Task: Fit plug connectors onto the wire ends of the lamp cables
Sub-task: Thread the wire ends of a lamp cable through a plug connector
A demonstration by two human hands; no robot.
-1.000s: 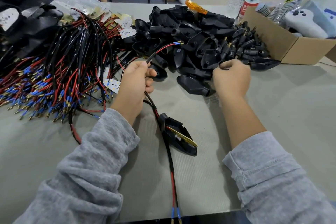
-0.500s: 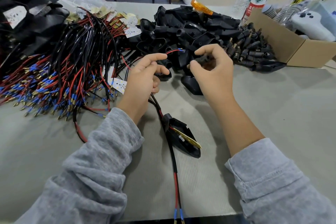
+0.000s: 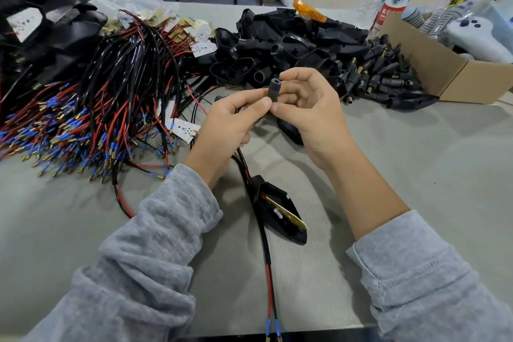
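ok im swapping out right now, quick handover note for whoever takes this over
Left hand: grips the lamp cable near its upper end.
Right hand: pinches a black plug connector against the left fingertips.
Lamp housing on that cable lies on the table.
Spare connectors are heaped by the cardboard box; unfitted cables are piled left.
Done: connector picked.
Left: whether the wire end is in yet is hidden; finish it, then the pile.

Black plug connector (image 3: 274, 89); red and black cables (image 3: 111, 108) with blue-sleeved brass tips; grey worktop (image 3: 416, 161); grey sleeves (image 3: 155, 244); brown cardboard box (image 3: 433, 64)
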